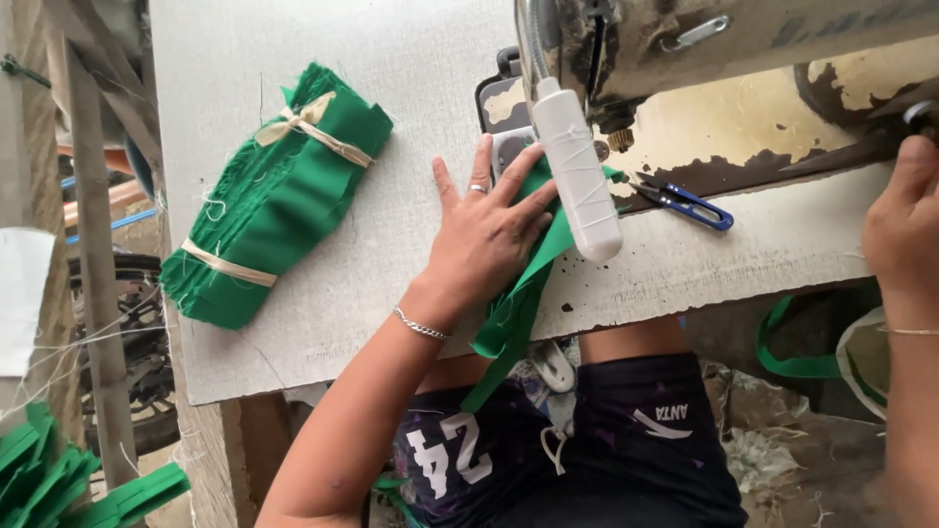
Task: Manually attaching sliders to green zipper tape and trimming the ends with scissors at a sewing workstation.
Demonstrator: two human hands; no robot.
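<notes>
Left hand: my left hand (486, 227) lies flat with fingers spread, palm down on the green fabric strip (533, 279), pinning it to the work table (411, 68) so it feeds straight toward the needle area.
Green fabric strip: under my left palm and fingertips; its free end runs off the near table edge and hangs down toward my lap, slack so nothing drags on it.
Right hand: my right hand (905, 230) is up at the far right end of the sewing machine (743, 59), fingers curled against its wheel end; I cannot tell how firmly it grips, as the edge of view cuts it off.
White lamp: a white tube lamp (579, 171), wound with thread, hangs off the machine head just past my left fingertips and covers part of the strip.
Thread snips: blue-handled thread snips (690, 200) rest on the machine bed between my two hands, within reach of either.
Bundled stock: a green fabric bundle (274, 200) tied with pale strips sits to the left of my left hand, well apart from the sewing spot.
Loose pieces: more green strips (59, 479) lie low and far left of my left arm, off the table.
</notes>
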